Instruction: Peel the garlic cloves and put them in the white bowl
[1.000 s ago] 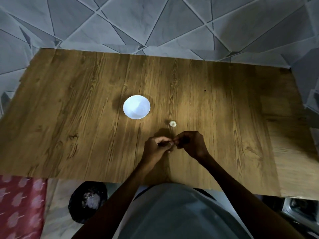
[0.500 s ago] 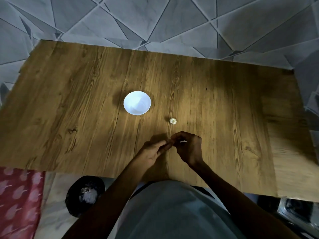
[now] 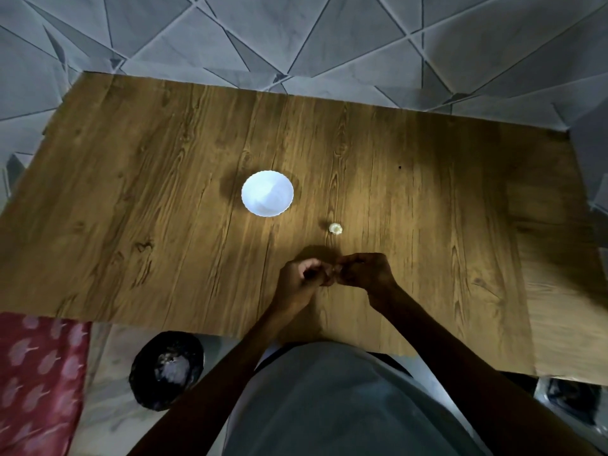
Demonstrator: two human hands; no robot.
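Observation:
A small white bowl (image 3: 267, 193) stands near the middle of the wooden table (image 3: 131, 199). To its right and nearer me lies a pale piece of garlic (image 3: 336, 228) on the wood. Just below it my left hand (image 3: 297, 283) and my right hand (image 3: 365, 270) meet fingertip to fingertip above the table. Both have curled fingers pinching a small garlic clove (image 3: 334, 277) between them; the clove is mostly hidden by the fingers.
A black round bin (image 3: 166, 368) with pale scraps inside sits on the floor at my lower left, beside a red patterned cloth (image 3: 36, 383). Grey tiled floor surrounds the table. My grey shirt fills the bottom middle.
My left fingers, straighter half a second ago, have curled back onto the clove. Both hands stay in the same spot near the table's front edge.

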